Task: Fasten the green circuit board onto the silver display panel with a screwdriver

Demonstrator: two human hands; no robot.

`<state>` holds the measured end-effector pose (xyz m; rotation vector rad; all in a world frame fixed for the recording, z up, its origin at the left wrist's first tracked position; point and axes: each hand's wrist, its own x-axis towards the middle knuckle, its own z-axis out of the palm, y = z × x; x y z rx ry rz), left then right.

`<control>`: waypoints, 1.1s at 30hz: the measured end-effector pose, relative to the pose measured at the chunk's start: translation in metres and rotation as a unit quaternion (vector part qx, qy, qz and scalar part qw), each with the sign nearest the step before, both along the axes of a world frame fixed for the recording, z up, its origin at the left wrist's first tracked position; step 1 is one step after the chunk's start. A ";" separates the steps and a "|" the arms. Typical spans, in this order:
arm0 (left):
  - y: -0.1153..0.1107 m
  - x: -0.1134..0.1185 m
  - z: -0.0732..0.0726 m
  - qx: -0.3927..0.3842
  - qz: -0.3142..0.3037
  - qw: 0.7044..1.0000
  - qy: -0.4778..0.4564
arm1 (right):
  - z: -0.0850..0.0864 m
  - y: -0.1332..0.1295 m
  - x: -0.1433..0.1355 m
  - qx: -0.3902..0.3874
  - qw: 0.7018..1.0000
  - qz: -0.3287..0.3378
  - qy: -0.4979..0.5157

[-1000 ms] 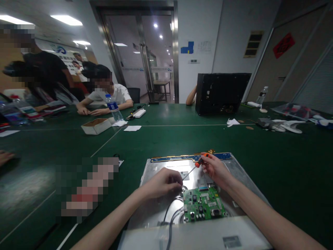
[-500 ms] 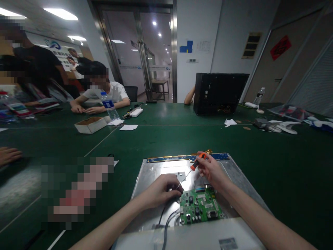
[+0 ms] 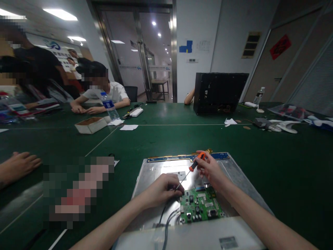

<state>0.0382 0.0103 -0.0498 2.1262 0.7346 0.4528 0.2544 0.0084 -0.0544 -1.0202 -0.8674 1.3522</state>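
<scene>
My right hand (image 3: 212,170) is closed around the orange and black handle of a screwdriver (image 3: 193,166). Its shaft slants down and left toward the upper left corner of a green circuit board (image 3: 199,206). Close by that tip, my left hand (image 3: 166,187) has its fingers curled together; what they pinch, if anything, is hidden. The board lies on the silvery metal back of a flat display panel (image 3: 149,173), which has a narrow blue circuit strip (image 3: 166,159) along its far edge. Dark cables (image 3: 166,229) run from the board's left side.
A co-worker's hand (image 3: 22,165) rests on the green table (image 3: 161,140) at the left, near a blurred-out item (image 3: 83,189). Farther back are an open box (image 3: 91,125), a water bottle (image 3: 109,106), paper scraps (image 3: 129,127) and a black monitor-like case (image 3: 221,93).
The co-worker's hand at the left has slid rightward, farther into view. The screwdriver has shifted slightly left in my right hand; my left hand stays nearly still.
</scene>
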 end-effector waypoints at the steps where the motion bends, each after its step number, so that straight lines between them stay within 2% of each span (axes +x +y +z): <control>1: 0.000 0.000 0.000 0.000 0.003 1.000 0.001 | 0.000 0.000 0.000 0.004 1.000 0.002 -0.004; 10: -0.001 0.002 0.001 -0.001 0.021 1.000 0.010 | 0.002 -0.002 0.001 0.053 0.997 -0.010 -0.050; 18: -0.001 0.002 0.005 0.006 0.033 0.999 0.012 | 0.013 -0.012 -0.001 0.151 0.980 -0.056 -0.113; 20: 0.000 0.002 0.004 0.003 0.031 0.999 0.011 | 0.016 -0.019 -0.003 0.190 0.968 -0.064 -0.148; 24: 0.002 0.001 0.001 0.002 0.031 0.999 0.011 | 0.018 -0.030 -0.007 0.302 0.914 -0.069 -0.262; 27: 0.003 0.001 -0.001 -0.002 0.028 1.000 0.012 | 0.019 -0.033 -0.009 0.352 0.884 -0.062 -0.302; 33: 0.003 0.000 -0.002 -0.008 0.024 1.000 0.006 | 0.021 -0.036 -0.011 0.377 0.865 -0.065 -0.325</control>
